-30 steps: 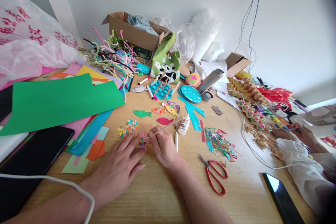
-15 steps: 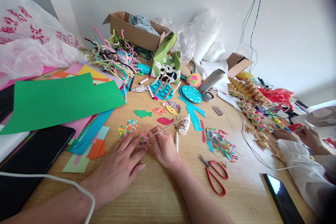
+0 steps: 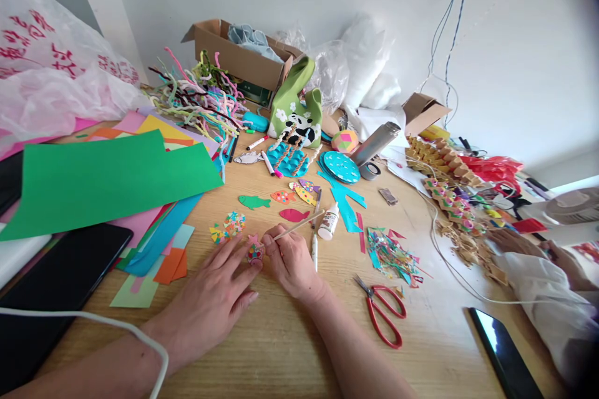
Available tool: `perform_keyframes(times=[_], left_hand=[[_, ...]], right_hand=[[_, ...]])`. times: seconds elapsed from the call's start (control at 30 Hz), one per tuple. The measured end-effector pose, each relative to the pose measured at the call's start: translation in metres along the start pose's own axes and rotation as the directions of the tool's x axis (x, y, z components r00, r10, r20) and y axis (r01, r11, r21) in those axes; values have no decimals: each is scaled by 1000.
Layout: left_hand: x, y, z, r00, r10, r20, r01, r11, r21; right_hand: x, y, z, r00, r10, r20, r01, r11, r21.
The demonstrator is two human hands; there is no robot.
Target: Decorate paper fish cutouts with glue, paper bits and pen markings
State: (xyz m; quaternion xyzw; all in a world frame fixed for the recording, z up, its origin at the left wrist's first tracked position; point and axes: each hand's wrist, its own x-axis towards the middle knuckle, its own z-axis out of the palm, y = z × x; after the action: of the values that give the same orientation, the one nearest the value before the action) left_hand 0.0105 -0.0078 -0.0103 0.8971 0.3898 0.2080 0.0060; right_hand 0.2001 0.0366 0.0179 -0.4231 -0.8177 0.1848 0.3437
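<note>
My left hand [image 3: 216,285] lies flat on the table, fingers stretched out, with its fingertips at the edge of a small pink paper fish [image 3: 255,252] covered in coloured dots. Pinched in my right hand [image 3: 294,265] is a thin wooden stick [image 3: 299,224], its lower tip hidden by the fingers close to that fish. A multicoloured paper fish [image 3: 229,228] lies just beyond my left fingers. Past my right hand are a green paper fish [image 3: 254,201], a crimson one [image 3: 294,215] and an orange one [image 3: 282,197]. A white glue bottle [image 3: 329,223] stands right of the stick.
Red-handled scissors [image 3: 384,315] and a heap of paper scraps [image 3: 393,255] lie to the right. Green paper sheets [image 3: 116,184] cover the left side. A white cable [image 3: 116,324] crosses above my left forearm. Another person's hand [image 3: 566,262] is at the far right, beyond a phone [image 3: 505,355].
My hands, the stick and the pink fish stay almost still. At the right, the other person's hand has moved lower, and the red item formerly at it lies on the table.
</note>
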Motion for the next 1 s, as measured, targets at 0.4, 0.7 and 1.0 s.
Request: perform_keyframes(times=[0.4, 0.7, 1.0], left_hand=[[2, 1, -3, 1000, 9, 4, -9, 1000, 24], [2, 1, -3, 1000, -14, 8, 15, 999, -37], [6, -1, -5, 1000, -11, -17, 10, 999, -52]], right_hand=[[-1, 1, 1, 1000, -14, -2, 14, 1000, -22], [0, -3, 3, 998, -53, 37, 54, 998, -22], [2, -1, 1, 999, -3, 43, 2, 1000, 28]])
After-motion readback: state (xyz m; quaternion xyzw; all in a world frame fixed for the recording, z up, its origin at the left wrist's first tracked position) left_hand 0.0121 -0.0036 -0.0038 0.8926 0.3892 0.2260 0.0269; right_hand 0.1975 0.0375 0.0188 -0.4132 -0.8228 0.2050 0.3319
